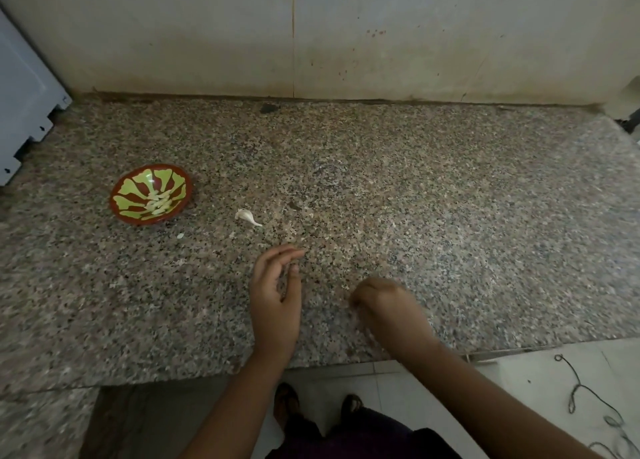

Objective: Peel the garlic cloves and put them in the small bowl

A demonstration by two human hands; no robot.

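While a garlic clove point(246, 215) lies near the bowl point(133, 182), a white appliance point(20, 105) stands left.

The left hand point(275, 299) stands on edge with its palm turned to the right, fingers loosely extended and thumb held apart. The right hand point(382, 303) is blurred, knuckles up, its fingers tucked underneath and hidden.

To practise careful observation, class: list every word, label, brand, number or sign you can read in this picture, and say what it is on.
None: no readable text anywhere in this view.
The small bowl shows only a red and green pattern, no lettering.
The white appliance at the left edge shows a plain panel, no label.
The wall and the granite counter show only stains and speckle.
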